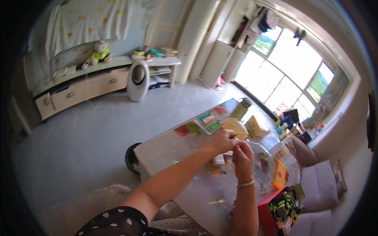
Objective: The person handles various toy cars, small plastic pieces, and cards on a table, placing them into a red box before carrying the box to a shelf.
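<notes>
My left hand [223, 142] reaches in over the table [161, 150] with its fingers closed on a small dark, thin piece, too small to name. Against its fingertips are those of my right hand [243, 155], which wears a bracelet [245, 184]; whether it also grips something is hidden. Under the hands a small white box [218, 160] lies on the tabletop. Just beyond them is a cream-coloured rounded object [236, 126], partly covered by my left hand. A transparent plastic tray [261, 159] lies to the right of my right hand.
A tray of teal and green items [210, 120], a green bottle [240, 108] and a yellow box [257, 126] stand at the far end. An orange frame [280, 174] and a red box [267, 203] of small items occupy the right. A black bin [132, 157] stands beside the table.
</notes>
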`<state>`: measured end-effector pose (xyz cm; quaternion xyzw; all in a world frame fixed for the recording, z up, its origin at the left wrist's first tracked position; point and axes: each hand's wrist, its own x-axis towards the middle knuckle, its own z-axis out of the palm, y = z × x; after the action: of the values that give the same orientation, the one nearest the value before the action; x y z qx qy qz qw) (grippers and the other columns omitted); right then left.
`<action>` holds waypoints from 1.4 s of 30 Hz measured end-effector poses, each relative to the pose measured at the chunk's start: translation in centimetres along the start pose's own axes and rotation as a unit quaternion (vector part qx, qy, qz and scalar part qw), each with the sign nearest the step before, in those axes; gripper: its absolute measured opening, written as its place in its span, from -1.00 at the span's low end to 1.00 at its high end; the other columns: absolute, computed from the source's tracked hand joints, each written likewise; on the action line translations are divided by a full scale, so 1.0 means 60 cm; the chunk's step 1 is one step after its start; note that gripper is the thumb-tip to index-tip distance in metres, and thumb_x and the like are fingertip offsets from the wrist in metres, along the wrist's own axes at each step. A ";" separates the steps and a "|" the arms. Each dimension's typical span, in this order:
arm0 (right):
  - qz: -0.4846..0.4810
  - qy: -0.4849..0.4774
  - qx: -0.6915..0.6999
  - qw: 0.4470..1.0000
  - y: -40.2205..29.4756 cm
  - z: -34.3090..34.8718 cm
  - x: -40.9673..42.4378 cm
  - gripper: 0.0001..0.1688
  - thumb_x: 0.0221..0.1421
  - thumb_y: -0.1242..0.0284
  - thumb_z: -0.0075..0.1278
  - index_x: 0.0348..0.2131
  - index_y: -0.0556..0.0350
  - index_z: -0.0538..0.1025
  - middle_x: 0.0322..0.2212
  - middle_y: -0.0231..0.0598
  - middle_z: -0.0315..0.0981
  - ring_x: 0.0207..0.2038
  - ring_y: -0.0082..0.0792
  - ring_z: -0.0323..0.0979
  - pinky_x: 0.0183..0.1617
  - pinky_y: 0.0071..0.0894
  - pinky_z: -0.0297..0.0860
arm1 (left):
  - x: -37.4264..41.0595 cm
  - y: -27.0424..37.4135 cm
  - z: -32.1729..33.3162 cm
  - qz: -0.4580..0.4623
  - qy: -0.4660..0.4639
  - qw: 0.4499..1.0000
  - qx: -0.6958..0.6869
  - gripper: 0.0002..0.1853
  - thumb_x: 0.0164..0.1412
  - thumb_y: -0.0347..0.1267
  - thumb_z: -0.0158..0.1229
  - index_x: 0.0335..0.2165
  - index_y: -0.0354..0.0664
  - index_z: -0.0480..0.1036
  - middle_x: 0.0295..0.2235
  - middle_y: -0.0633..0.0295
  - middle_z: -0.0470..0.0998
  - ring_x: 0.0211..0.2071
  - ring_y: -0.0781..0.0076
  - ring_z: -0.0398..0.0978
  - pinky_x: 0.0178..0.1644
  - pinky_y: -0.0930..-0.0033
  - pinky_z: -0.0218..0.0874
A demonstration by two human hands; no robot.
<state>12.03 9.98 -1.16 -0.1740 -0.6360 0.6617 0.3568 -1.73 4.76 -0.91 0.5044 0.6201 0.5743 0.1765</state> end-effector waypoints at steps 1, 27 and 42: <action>-0.001 0.005 0.023 1.000 -0.003 0.014 -0.005 -0.84 0.20 0.50 -0.11 -0.22 0.14 0.43 -0.54 -0.52 0.38 -0.63 -0.79 0.11 -0.60 -0.77 0.02 | -0.006 0.011 -0.015 0.037 0.000 0.999 0.011 -0.74 0.04 -0.31 0.07 -0.44 -0.36 0.44 -0.53 -0.03 0.49 -0.49 0.24 0.46 -0.33 0.25 0.28; 0.069 -0.231 -0.171 0.955 0.146 0.427 0.086 -0.74 0.08 0.42 -0.01 -0.26 0.22 0.54 -0.53 -0.41 0.44 -0.51 -0.62 0.28 -0.43 -0.57 0.26 | -0.233 -0.251 -0.458 -0.290 0.116 0.883 0.352 -0.75 -0.06 -0.26 0.16 -0.41 -0.18 0.55 -0.49 0.15 0.58 -0.44 0.20 0.53 -0.33 0.30 0.34; -0.040 -0.081 -0.245 0.965 0.029 0.158 0.013 -0.83 0.10 0.53 -0.01 -0.27 0.22 0.52 -0.47 -0.49 0.43 -0.41 -0.70 0.30 -0.34 -0.69 0.26 | -0.137 -0.043 -0.237 -0.027 -0.002 0.999 0.017 -0.88 0.09 -0.48 0.08 -0.38 -0.27 0.52 -0.56 0.32 0.50 -0.52 0.66 0.40 -0.40 0.56 0.26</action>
<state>4.57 3.85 -1.45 -0.1768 -0.8117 0.4831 0.2767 -10.63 -9.19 -2.24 0.4915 0.6429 0.5576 0.1850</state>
